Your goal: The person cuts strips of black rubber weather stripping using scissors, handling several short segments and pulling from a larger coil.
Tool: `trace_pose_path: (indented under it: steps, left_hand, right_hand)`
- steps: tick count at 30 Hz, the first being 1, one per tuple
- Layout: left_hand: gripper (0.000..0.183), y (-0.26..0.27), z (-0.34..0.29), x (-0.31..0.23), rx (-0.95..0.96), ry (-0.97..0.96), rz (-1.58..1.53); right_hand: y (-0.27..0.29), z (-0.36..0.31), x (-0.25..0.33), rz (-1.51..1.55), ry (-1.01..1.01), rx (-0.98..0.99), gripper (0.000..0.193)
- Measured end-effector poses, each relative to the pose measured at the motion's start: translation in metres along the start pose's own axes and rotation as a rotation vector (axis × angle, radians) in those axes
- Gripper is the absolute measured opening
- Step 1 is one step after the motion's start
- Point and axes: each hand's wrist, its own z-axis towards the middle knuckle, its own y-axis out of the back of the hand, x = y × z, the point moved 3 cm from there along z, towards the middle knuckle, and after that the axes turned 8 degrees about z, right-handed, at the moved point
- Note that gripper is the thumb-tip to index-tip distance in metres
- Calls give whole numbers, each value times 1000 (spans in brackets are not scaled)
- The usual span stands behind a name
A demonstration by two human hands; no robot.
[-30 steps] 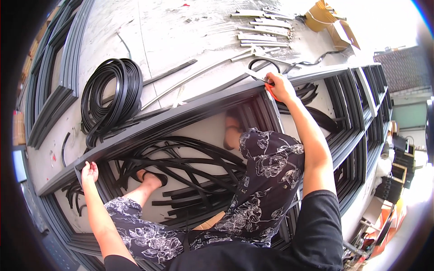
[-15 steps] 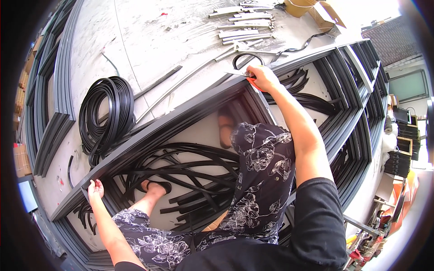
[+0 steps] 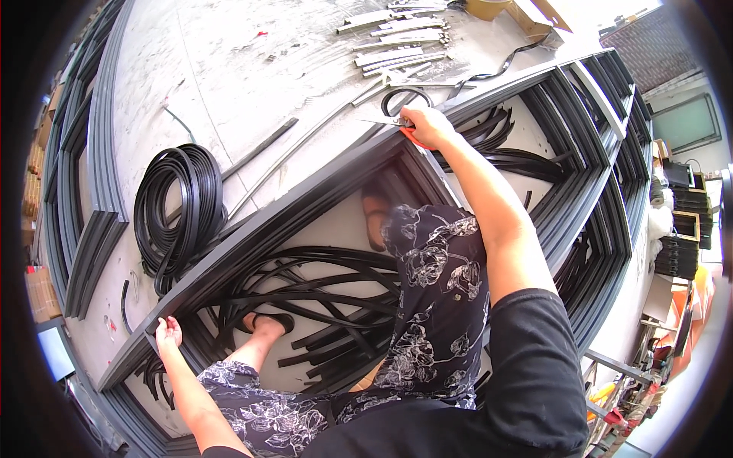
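Scissors with orange-red handles (image 3: 413, 137) are gripped in my right hand (image 3: 427, 127), over the far corner of a dark grey window-like frame (image 3: 263, 215). Their thin blades point left, and a black strip loops just behind them. My left hand (image 3: 169, 333) is at the near-left end of the same frame's long bar, fingers curled in at its edge. What those fingers pinch, if anything, is too small to make out. Inside the frame, around my feet, lie tangled black rubber strips (image 3: 328, 298).
A coil of black strip (image 3: 179, 217) lies on the floor beyond the frame. More stacked frames (image 3: 95, 229) stand at left and at right. Light metal profiles (image 3: 401, 46) and a cardboard box (image 3: 538, 23) lie at the far side.
The whole view has turned slightly, shifting the scene. Both hands keep about the same places on the frame, and the scissors stay in my right hand.
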Motion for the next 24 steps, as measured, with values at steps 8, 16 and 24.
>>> trace_pose_path:
  steps: [8, 16, 24]
  left_hand:
    - [24, -8, -8, 8, -3, -22, 18]
    - [50, -17, -25, 16, -341, -256, 436]
    - [17, -156, -364, 104, 727, -1118, 1025]
  right_hand:
    - [5, -5, 11, 55, -38, -17, 21]
    - [21, -62, 60, 136, 24, -23, 17]
    - [74, -130, 276, 386, 123, 404, 28]
